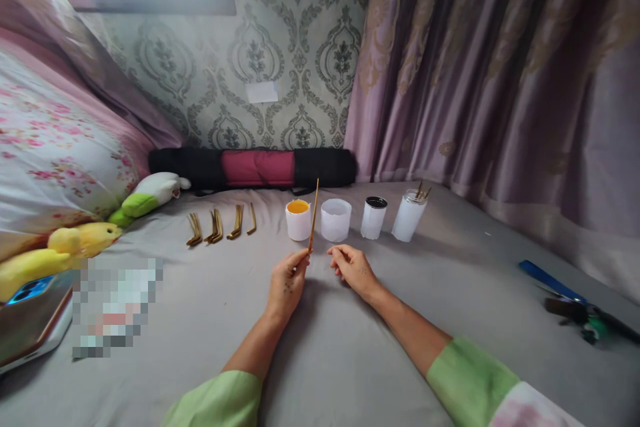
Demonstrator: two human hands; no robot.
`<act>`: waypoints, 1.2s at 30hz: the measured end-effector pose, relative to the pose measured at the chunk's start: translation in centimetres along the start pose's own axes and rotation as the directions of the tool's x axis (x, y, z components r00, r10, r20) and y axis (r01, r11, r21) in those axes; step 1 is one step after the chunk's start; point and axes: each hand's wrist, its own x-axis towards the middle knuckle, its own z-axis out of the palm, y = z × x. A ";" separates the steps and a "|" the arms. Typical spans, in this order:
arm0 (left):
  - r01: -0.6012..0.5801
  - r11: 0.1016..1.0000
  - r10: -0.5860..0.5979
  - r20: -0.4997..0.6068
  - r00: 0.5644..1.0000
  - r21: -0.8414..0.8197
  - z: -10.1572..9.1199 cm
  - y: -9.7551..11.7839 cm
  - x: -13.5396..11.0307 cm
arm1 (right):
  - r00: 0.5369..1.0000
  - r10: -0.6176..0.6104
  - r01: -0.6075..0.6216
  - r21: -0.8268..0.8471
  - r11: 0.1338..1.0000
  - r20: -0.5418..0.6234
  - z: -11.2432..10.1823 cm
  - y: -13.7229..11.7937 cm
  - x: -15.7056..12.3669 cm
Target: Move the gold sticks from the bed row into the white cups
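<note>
My left hand (287, 287) is closed in a pinch on the lower end of a thin golden-brown stick (315, 213), which stands nearly upright. Just to its right, my right hand (354, 270) is curled closed; its fingers hide whether anything is in them. Behind the left hand stands a white cup (299, 223) with orange-yellow contents. Beside it is a translucent white tub (335, 221) whose contents I cannot make out. Farther right are a white container with a dark top (373, 220) and a tilted-looking white jar (407, 219) with several thin sticks poking out.
Several bent golden sticks (214, 227) lie in small groups at the back left on the grey sheet (310, 373). A black and maroon roll (257, 168) lies along the wall. Plush toys (83, 240) and a phone (35, 313) are left; keys with a blue strap (553, 280) lie right.
</note>
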 end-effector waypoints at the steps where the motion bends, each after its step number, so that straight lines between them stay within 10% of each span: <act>1: -0.011 1.000 0.011 0.002 1.000 0.025 0.0 0.1 0.0 | 1.000 0.003 -0.003 0.020 1.000 -0.002 0.0 -0.1 0.0; 36: -0.239 0.874 0.155 0.223 0.962 0.424 0.3 1.3 -0.9 | 0.995 0.089 -0.101 0.334 0.937 0.051 -0.3 -2.5 -0.8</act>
